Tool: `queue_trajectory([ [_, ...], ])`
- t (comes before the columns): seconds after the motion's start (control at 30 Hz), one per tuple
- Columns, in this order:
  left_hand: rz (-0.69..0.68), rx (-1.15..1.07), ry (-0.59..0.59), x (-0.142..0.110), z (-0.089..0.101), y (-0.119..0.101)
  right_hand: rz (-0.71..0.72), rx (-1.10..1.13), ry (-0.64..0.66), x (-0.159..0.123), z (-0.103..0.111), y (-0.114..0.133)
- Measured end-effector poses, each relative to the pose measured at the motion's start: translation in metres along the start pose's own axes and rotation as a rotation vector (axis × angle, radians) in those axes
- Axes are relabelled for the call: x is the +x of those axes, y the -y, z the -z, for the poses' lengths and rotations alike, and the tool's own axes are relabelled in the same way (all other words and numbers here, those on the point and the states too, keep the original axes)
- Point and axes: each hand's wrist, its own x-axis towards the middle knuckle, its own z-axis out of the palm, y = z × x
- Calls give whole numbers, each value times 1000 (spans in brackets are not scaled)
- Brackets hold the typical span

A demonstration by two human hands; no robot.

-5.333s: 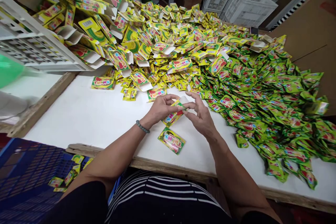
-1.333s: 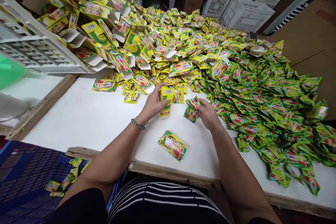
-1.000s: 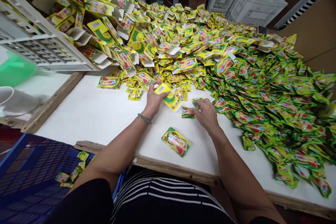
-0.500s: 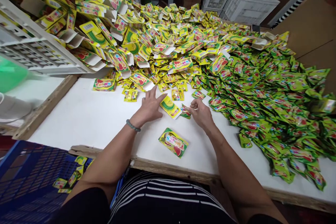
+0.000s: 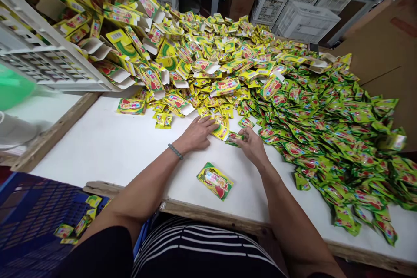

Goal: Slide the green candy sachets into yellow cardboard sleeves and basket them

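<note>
My left hand is closed on a small yellow carton, its fingers lying over the left part of it. The carton's white flap end faces my right hand, which pinches a green candy packet at that end. How far the packet reaches into the carton, I cannot tell. Closer to me, a closed green and yellow candy box lies flat on the white table. Another green packet lies just beyond my right hand, and a yellow packet rests farther left.
Loose green packets are heaped at the right. Yellow packets and open cartons pile up behind, spilling from a tipped white crate. A blue basket stands below left. A wooden strip crosses the table's left side.
My left hand has moved right and its fingers now lie over the yellow carton. The carton has shifted slightly up and right. My right hand stays by the green packet, now lying flatter.
</note>
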Motion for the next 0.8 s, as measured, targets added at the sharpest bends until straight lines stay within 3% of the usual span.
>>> queue_trajectory([
  [0.23,-34,-5,-91,17,-10,3,46,402,-98,5,-2,6],
  [0.33,2,-77,-197,15,-7,6,84,492,-136,6,2,11],
  [0.43,132,-320,-311,10,-2,3,117,570,-208,5,8,21],
  [0.57,184,-808,-259,3,1,-13,201,601,-322,1,11,37],
  [0.7,260,-1263,-242,-2,0,-25,196,530,-159,-1,12,41],
  [0.8,338,-1397,-244,-2,1,-27,201,408,-92,-1,14,39],
])
